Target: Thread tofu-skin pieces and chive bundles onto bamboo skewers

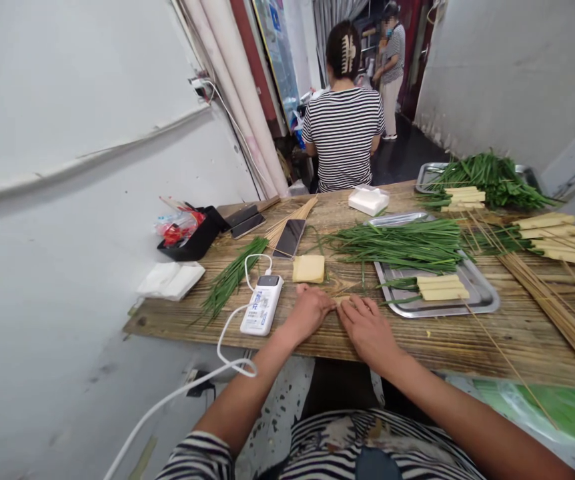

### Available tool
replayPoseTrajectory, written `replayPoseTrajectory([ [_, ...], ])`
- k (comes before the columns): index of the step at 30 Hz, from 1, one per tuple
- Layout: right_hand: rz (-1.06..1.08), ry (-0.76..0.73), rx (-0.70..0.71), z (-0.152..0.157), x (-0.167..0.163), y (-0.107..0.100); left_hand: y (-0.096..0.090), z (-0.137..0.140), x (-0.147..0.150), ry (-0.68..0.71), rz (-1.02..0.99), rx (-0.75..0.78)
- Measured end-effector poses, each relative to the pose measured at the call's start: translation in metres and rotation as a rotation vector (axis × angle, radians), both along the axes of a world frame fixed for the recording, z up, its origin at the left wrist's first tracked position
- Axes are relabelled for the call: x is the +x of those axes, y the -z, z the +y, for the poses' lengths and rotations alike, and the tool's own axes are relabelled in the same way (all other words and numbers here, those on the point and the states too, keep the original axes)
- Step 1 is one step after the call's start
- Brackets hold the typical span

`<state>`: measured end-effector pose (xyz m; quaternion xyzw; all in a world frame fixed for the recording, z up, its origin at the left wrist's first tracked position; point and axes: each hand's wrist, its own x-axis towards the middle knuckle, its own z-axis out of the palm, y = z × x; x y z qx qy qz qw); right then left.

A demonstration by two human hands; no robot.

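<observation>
My left hand (311, 310) and my right hand (367, 327) meet at the table's near edge. Their fingers are closed over a pale yellow tofu-skin roll (340, 301), mostly hidden under the fingertips. Just beyond my left hand lies a stack of square tofu sheets (309, 269). Right of my right hand, a metal tray (477, 293) bears a heap of green chives (407, 241) and finished-looking tofu rolls (442, 287) on a skewer, with chive ends sticking out.
A white power bank (262, 305) with a cable lies left of my hands, near loose chives (232, 277) and a phone (289, 238). Bamboo skewers (552, 307) and more skewered rolls (557, 238) lie at right. Beyond the wooden table (182, 323), a person in stripes (345, 133) sits facing away.
</observation>
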<state>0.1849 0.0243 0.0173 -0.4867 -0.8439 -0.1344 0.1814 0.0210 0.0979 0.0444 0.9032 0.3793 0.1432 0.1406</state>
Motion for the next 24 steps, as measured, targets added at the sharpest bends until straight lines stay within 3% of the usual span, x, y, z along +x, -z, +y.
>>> replayPoseTrajectory([
  [7,-0.002,-0.025,-0.066,0.017,0.003,-0.006,-0.002,-0.002,0.004,-0.073,0.089,0.044],
  [11,0.018,-0.021,-0.144,0.028,0.004,-0.013,0.008,-0.014,0.004,-0.159,0.104,0.226],
  [16,0.032,-0.018,-0.236,0.033,0.005,-0.022,0.027,-0.023,-0.003,-0.066,0.017,0.425],
  [24,0.068,-0.026,-0.344,0.046,0.01,-0.022,0.035,-0.012,-0.003,-0.084,0.019,0.39],
])
